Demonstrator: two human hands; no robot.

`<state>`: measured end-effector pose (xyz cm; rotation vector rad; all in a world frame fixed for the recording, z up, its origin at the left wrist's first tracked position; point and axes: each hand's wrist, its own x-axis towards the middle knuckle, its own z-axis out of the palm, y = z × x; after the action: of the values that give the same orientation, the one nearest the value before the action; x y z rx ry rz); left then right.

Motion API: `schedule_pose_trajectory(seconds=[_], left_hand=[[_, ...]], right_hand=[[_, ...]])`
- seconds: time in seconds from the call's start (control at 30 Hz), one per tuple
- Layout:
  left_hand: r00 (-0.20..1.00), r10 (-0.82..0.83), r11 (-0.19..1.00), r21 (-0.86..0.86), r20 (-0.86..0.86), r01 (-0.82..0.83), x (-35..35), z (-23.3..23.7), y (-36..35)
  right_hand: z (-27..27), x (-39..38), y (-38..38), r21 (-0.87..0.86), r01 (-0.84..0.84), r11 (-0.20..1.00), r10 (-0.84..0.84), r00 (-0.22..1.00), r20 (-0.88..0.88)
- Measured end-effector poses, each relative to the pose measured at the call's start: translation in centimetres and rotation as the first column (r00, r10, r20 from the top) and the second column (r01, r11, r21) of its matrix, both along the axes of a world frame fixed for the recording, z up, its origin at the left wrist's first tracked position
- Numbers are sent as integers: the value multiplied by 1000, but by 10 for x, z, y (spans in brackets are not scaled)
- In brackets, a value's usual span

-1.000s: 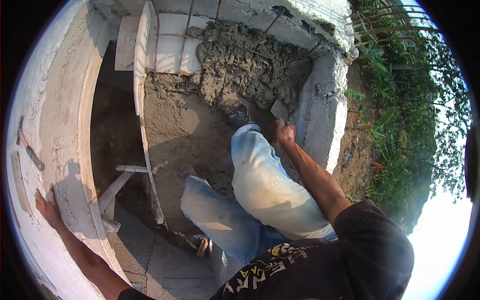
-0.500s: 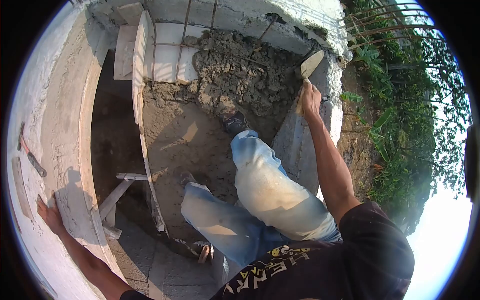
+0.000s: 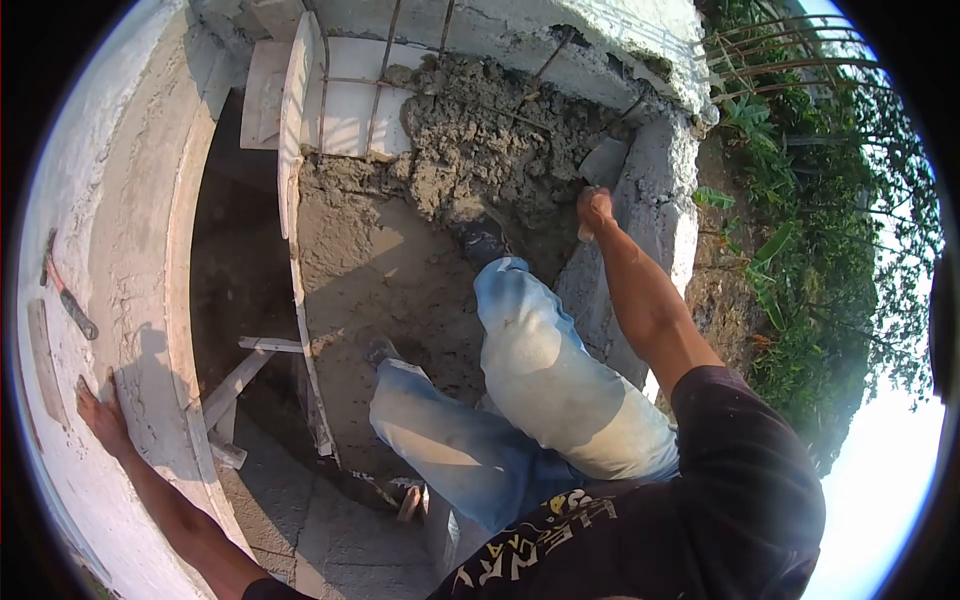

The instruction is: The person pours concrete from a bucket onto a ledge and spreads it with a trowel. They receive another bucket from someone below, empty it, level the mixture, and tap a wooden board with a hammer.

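Note:
My right hand (image 3: pixel 596 207) is closed around the handle of a pointed trowel (image 3: pixel 604 160). The trowel's blade lies against the right edge of the wet concrete (image 3: pixel 480 140), beside the concrete wall (image 3: pixel 655 170). Rough, lumpy concrete fills the upper part, while a smoother wet patch (image 3: pixel 350 250) spreads below it. My left hand (image 3: pixel 103 415) rests with fingers spread on top of the pale wall at the left. Above that hand lies a hammer (image 3: pixel 70 295) with a red and black handle. My boot (image 3: pixel 482 243) stands in the concrete.
Steel rebar (image 3: pixel 383 75) crosses over the concrete near a white board (image 3: pixel 345 110). A thin upright form board (image 3: pixel 291 130) edges the concrete on the left, beside a dark drop (image 3: pixel 235 250). A wooden brace (image 3: pixel 236 388) stands there. Plants (image 3: pixel 780 240) grow beyond the right wall.
My right hand and the trowel have moved down and left, off the wall top and onto the concrete's edge. My left hand stays on the wall. The view has shifted slightly.

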<state>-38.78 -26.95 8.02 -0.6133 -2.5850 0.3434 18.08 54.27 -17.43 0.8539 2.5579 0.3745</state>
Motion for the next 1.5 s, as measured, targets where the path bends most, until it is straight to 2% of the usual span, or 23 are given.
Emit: schedule_pose_trajectory(seconds=[0.13,0.17,0.23,0.3,0.33,0.43,0.47,0.53,0.63,0.67,0.7,0.9,0.97,1.0,1.03,1.1,1.2,1.23,1.3,1.33,1.4,1.47,1.5], left_hand=[[1000,-18,1000,25,6,18,-6,-10,-7],[1000,-23,999,26,-6,24,-5,-9,-7],[999,-29,1000,6,-25,29,-3,-8,-8],[999,-27,999,-18,-38,27,-3,-7,-8],[999,-26,1000,-18,-28,25,-6,-9,-9],[1000,-21,1000,-18,-7,21,-8,-9,-9],[1000,-15,1000,-18,-1,15,-7,-8,-8],[1000,12,1000,-12,17,-12,-6,-5,-5],[1000,0,1000,-8,24,1,-7,-9,-7],[1000,-23,999,-26,18,24,-8,-8,-12],[999,-37,999,-39,27,38,-10,-6,-12],[1000,-24,1000,-7,12,24,-4,-5,-5],[1000,-5,1000,23,28,4,-3,-4,-4],[1000,-11,1000,18,28,10,-4,-5,-3],[1000,-6,1000,1,31,6,-6,-4,-3],[999,15,1000,-17,37,-14,-4,-5,-10],[1000,-27,999,-25,13,28,-4,-14,-12],[999,0,1000,-20,32,1,-4,-13,-10],[999,25,999,-30,44,-24,-8,-6,-12],[999,28,999,-23,45,-27,-9,-7,-14],[998,29,999,-22,55,-28,-8,-8,-17],[1000,4,1000,-5,22,-4,-5,-10,-14],[1000,3,1000,-1,20,-3,-6,-10,-11]], right_hand=[[-41,29,-51,-113,362,925,-379,898,-225],[-129,51,-42,-21,368,930,-334,817,-471],[6,-10,-135,-621,600,505,-850,222,-478],[38,-63,-151,-902,394,178,-942,-197,-272],[50,-91,-147,-995,21,-102,-859,-507,77],[67,-174,-92,-865,-496,-73,-645,-638,420],[94,-201,-84,-900,-434,-38,-622,-695,361],[95,-224,-51,-860,-503,-84,-667,-613,424],[112,-228,-65,-960,-279,33,-687,-704,181],[101,-210,-71,-933,217,289,-921,-202,-332],[87,-183,-78,-599,425,678,-726,509,-461],[83,-50,-82,-342,586,735,-678,617,-399],[34,-3,-51,-131,148,980,-169,971,-167],[39,-11,-51,-136,154,979,-176,970,-166],[50,-24,-59,-597,431,677,-711,594,-377],[52,-59,-61,-858,388,337,-940,95,-327],[95,-83,-83,-616,399,679,-700,604,-381],[98,-80,-84,-615,394,683,-695,608,-383],[100,-71,-85,-674,490,554,-833,341,-436],[89,-68,-70,-676,484,556,-831,343,-438],[79,-68,-55,-908,385,166,-937,-225,-267],[75,-76,-66,-917,360,169,-927,-258,-272],[76,-81,-73,-835,406,371,-926,101,-362]])
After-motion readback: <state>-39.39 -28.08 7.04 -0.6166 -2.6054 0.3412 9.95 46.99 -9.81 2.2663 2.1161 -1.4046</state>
